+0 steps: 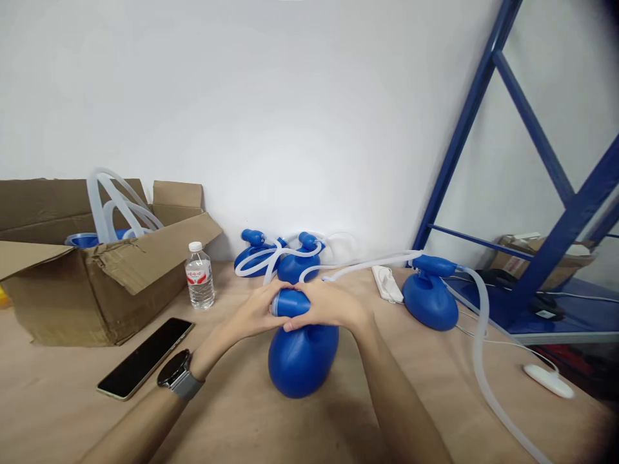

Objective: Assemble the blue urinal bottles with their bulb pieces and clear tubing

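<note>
Both my hands grip a blue plastic urinal head (291,303), a rounded piece with a pale translucent end on its left. My left hand (258,310) closes on that pale end, its thumb reaching toward the other thumb. Around the right part of the head wraps my right hand (329,304). Directly below, a rounded blue urinal bottle (302,364) stands on the wooden table (232,412). My hands hide its neck, so I cannot tell whether head and bottle touch. A white hose (312,270) shows just behind my right hand.
Left: an open cardboard box (58,296) with hoses (113,206), a water bottle (199,277) and a phone (147,357). Similar blue bottles (256,258) lie by the wall. Right: another blue bottle (430,301) with a long hose (480,361), a power strip (387,283), a white mouse (549,380), blue shelving (464,142).
</note>
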Demonstrator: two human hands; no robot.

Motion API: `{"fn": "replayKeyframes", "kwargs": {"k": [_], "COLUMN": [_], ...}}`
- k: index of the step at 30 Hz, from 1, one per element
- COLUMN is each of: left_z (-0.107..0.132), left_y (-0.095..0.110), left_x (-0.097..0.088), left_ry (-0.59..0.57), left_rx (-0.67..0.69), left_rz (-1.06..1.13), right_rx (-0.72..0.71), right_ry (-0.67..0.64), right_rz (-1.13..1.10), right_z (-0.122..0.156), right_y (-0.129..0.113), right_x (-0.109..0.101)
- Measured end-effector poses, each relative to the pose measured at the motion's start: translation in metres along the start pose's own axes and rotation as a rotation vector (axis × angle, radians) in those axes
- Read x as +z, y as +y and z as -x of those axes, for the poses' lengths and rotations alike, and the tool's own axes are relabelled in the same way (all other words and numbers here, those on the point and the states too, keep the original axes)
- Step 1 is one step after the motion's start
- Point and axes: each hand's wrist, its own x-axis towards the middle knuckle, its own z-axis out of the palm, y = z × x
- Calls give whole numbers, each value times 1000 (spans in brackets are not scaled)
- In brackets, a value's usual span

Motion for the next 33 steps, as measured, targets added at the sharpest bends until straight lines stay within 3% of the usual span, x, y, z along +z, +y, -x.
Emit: {"fn": "replayKeyframes", "kwargs": {"k": [7,13,18,21,26,28,33], "left_z": [-3,-32,-43,-33,0,15,55], "left_y": [-7,-8,-27,-36,-53,-67,-97], "left_x": [12,12,18,21,24,23,18], "left_ry": [207,161,282,303,51,17,26], "left_rx": [-327,-397,-671,-774,-716,-698,-717], "left_rz": [78,-53,453,588,700,599,108], "right_rx": [13,86,53,-25,-40,-40,-71], "right_ry": [-75,-58,-60,-76,-145,-154,-164], "right_rz": [18,79,45,-61,-108,-125,-196], "right_z": [-30,-35,-35,-31,-31,-30,-23], "right_y": [7,2,18,30,39,43,59], "right_x": [6,7,2,-1,-5,-7,-11]}}
